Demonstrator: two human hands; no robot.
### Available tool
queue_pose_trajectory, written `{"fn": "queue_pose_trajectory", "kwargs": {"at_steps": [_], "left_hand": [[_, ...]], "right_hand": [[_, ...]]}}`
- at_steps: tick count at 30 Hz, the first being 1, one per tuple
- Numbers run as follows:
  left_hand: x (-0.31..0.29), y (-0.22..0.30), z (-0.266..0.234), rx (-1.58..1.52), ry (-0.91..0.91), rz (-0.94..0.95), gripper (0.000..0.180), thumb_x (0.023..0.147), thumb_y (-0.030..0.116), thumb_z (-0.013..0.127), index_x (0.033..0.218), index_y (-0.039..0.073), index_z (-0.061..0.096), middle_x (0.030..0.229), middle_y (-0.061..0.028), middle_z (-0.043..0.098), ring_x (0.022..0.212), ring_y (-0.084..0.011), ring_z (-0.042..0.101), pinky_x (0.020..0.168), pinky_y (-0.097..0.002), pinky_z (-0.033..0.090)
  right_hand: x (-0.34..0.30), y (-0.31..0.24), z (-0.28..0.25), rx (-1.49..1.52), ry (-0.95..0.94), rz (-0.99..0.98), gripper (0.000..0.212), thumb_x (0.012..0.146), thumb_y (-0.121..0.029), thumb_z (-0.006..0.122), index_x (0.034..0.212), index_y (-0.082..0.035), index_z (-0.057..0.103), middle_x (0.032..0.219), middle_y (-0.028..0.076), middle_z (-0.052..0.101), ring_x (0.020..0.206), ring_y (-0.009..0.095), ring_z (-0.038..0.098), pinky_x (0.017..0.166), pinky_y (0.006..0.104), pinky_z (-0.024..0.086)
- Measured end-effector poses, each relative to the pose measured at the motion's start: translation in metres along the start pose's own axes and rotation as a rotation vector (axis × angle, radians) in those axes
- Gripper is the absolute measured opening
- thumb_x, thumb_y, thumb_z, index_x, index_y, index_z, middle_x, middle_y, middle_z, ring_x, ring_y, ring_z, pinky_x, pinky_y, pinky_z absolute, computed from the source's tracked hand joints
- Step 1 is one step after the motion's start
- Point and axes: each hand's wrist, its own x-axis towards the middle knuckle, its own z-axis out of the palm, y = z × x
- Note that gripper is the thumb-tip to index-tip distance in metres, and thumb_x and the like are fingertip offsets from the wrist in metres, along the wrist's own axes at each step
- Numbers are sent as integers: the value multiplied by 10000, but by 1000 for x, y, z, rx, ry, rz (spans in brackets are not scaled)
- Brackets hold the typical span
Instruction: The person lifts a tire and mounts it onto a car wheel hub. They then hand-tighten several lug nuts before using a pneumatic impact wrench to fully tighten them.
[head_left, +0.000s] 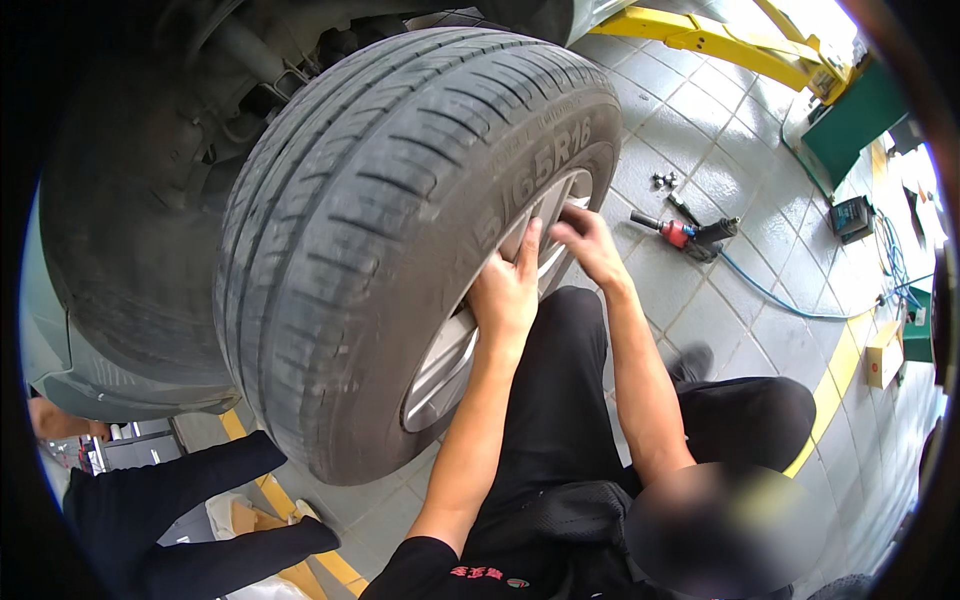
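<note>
Left grip point(506, 296) at the wheel point(420, 255), right grip point(588, 245) just right of it; closure of either cannot be told. Unexpected wheel rotation could pinch both.

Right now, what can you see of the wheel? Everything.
The wheel has a dark grey, rubber-looking tyre with grooved tread, scuffed paler in places, and raised lettering on its sidewall. Its silver rim looks metallic and has spokes. The wheel stands on edge by the car's wheel arch, rim facing the person. The left hand is at the rim, fingers mostly hidden; the right hand is beside it, blurred, contact unclear. Its mounting is hidden.
</note>
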Motion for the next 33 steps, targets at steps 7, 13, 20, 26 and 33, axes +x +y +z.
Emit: {"fn": "queue_pose_trajectory", "kwargs": {"at_steps": [7,13,20,26,33], "left_hand": [[-13,-3,-15,101,78,1,453,823,202,717,1131,-85,551,1101,-164,616,1033,-247,567,952,-350,389],[-19,-9,-4,-36,206,-119,461,811,358,720,940,-56,564,827,-48,584,772,-161,541,766,-317,429],[-17,5,-13,276,178,-253,677,782,522,684,1077,-63,515,1056,-100,543,967,-199,509,899,-354,379],[-17,18,-13,262,154,-265,489,793,369,717,1025,-33,563,999,-69,587,899,-175,542,839,-321,420],[-22,-6,6,91,335,-120,480,751,291,763,1048,-19,548,1023,-58,578,903,-158,543,833,-306,426]], "right_hand": [[-29,234,-41,416,891,508,608,915,-535,431,1177,7,520,1086,163,598,986,258,582,847,425,455],[-78,308,44,543,864,742,685,953,-560,309,1211,38,521,1184,169,577,1071,268,554,938,369,422],[-70,308,61,898,798,999,711,926,-594,342,1301,2,439,1325,130,470,1212,259,432,1033,373,318],[-64,296,77,919,829,950,681,930,-558,338,1381,-50,370,1413,106,390,1261,261,402,1064,384,304],[-58,307,77,1016,866,833,668,902,-571,350,1344,-74,405,1336,101,464,1214,274,446,1035,393,345]]}}
